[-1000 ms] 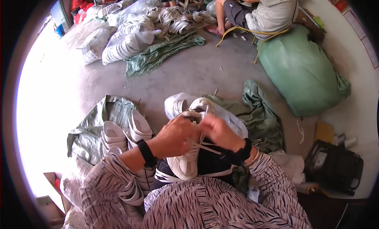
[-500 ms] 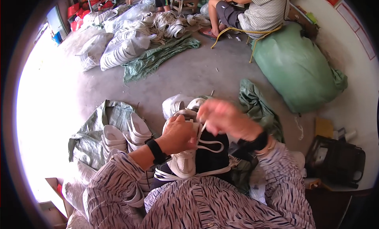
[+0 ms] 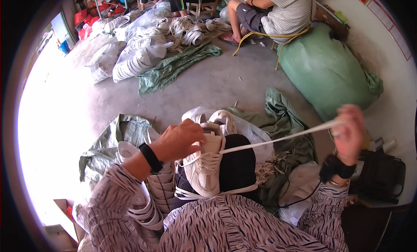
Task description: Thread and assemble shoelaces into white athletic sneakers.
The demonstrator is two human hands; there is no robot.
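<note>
A cream sneaker [image 3: 206, 176] rests on my lap, toe toward me, with laces threaded through its front. At the left edge of its opening, my left hand [image 3: 184, 137] has bent fingers closed against the upper. Far out to the right, my right hand [image 3: 349, 132] is closed on the end of a white shoelace [image 3: 282, 141]. That lace runs taut from the sneaker's upper eyelets to my fingers. Loose white laces [image 3: 236, 190] lie across my dark-clad thighs. More pale shoes [image 3: 223, 119] sit just beyond the sneaker.
Stacked pale shoe uppers [image 3: 160, 189] stand at my left beside a green woven sack [image 3: 121, 130]. Cut laces [image 3: 266, 171] hang at my right knee. Ahead are bagged shoe parts [image 3: 141, 56], a bulging green sack [image 3: 323, 69] and a seated person [image 3: 289, 13]. A black case [image 3: 382, 176] lies right.
My right hand has swung from beside the sneaker far to the right, drawing the looped shoelace straight. My left hand has shifted slightly left and up along the sneaker's opening.
</note>
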